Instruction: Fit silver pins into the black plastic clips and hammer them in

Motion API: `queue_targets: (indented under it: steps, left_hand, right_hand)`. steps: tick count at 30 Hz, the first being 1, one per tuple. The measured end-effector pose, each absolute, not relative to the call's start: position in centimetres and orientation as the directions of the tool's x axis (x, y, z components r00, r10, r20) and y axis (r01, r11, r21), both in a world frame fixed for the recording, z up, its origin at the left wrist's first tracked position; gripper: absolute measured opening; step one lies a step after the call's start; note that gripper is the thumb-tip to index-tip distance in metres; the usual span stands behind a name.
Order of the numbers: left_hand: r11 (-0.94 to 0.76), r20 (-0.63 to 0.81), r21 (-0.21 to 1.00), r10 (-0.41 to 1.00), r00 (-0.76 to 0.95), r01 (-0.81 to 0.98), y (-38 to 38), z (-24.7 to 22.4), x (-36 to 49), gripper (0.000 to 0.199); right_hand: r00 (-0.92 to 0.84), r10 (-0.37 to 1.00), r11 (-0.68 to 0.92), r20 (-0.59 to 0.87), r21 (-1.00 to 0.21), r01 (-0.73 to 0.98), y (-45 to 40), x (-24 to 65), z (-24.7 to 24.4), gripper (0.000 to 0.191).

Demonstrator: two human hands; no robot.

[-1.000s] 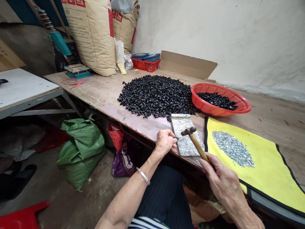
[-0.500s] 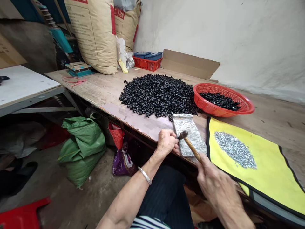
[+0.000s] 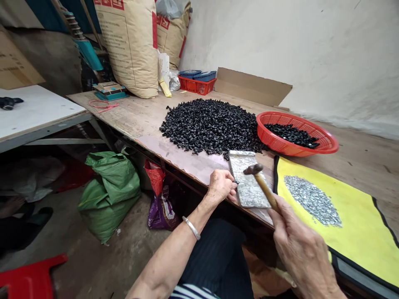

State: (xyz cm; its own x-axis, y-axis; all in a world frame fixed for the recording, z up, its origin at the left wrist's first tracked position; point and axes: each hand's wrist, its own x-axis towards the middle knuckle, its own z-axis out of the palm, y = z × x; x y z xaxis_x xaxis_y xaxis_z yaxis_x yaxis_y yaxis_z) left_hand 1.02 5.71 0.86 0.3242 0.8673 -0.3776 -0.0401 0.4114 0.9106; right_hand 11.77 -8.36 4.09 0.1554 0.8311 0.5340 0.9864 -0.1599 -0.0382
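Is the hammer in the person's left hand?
No, the hammer is gripped in the right hand, while the left hand pinches a small black piece at the edge of the speckled stone slab.

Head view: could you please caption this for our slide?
Left hand holds a black clip on a grey slab; right hand grips a hammer.

**Wooden bench [image 3: 124, 116]: hammer [image 3: 264, 187] and stone slab [image 3: 249, 180] at front edge**

Right hand [image 3: 301, 249] grips hammer by its wooden handle, dark head above slab. Left hand [image 3: 220, 185], metal bangle [image 3: 191, 228] on wrist, pinches small black piece [image 3: 236, 182] at slab's left edge. Heap of black pieces [image 3: 212, 126] just behind slab; more in red basket [image 3: 327, 143] to its right. Yellow mat [image 3: 352, 224] beside slab, bearing pile of silver bits [image 3: 311, 200]. Green sack [image 3: 109, 195] on floor below bench.
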Motion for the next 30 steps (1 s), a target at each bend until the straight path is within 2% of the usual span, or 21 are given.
queue_targets:
  steps: [3, 7, 8, 13, 19, 22, 24, 27, 28, 30]
  left_hand:
    - [0.412, -0.379, 0.91, 0.868, 0.32, -0.041, 5.7, 0.7, 1.1, 0.018]
    - [0.405, -0.375, 0.913, 0.873, 0.313, -0.037, 5.5, 0.9, 1.0, 0.018]
    - [0.405, -0.374, 0.914, 0.872, 0.317, -0.037, 5.5, 0.9, 1.0, 0.017]
    - [0.412, -0.38, 0.911, 0.864, 0.331, -0.031, 5.4, 0.9, 0.9, 0.017]
    - [0.413, -0.385, 0.911, 0.865, 0.322, -0.018, 5.4, 1.2, 0.9, 0.019]
    - [0.419, -0.392, 0.908, 0.859, 0.33, -0.011, 5.4, 1.3, 0.8, 0.018]
    - [0.418, -0.392, 0.908, 0.86, 0.327, -0.01, 5.4, 1.3, 0.8, 0.018]
    - [0.407, -0.381, 0.913, 0.865, 0.326, -0.014, 5.4, 1.3, 0.8, 0.018]
    - [0.404, -0.376, 0.915, 0.866, 0.328, -0.017, 5.5, 1.3, 0.8, 0.018]
    - [0.399, -0.368, 0.917, 0.867, 0.337, -0.024, 5.5, 1.2, 0.7, 0.018]
  right_hand:
    - [0.16, 0.778, -0.176, 0.607, -0.034, 0.984, -8.3, 11.3, 3.9, 0.038]
    - [0.089, 0.899, -0.171, 0.429, 0.156, 0.973, -8.1, 11.1, 3.6, 0.034]
    - [0.096, 0.907, -0.179, 0.409, 0.17, 0.969, -8.1, 11.1, 3.7, 0.034]
    - [0.177, 0.775, -0.241, 0.607, 0.026, 0.97, -8.2, 11.1, 4.2, 0.039]
    - [0.069, 0.872, -0.169, 0.485, 0.167, 0.971, -7.8, 10.6, 3.2, 0.032]
    - [0.105, 0.777, -0.225, 0.62, 0.119, 0.967, -7.9, 10.5, 3.4, 0.037]
    - [0.118, 0.743, -0.242, 0.659, 0.1, 0.965, -8.0, 10.2, 3.3, 0.039]
    - [0.146, 0.849, -0.229, 0.508, 0.104, 0.968, -7.9, 10.1, 2.5, 0.036]
    - [0.191, 0.883, -0.238, 0.429, 0.059, 0.97, -7.7, 10.3, 2.4, 0.037]
    - [0.336, 0.885, -0.302, 0.323, -0.151, 0.941, -7.4, 10.9, 2.4, 0.039]
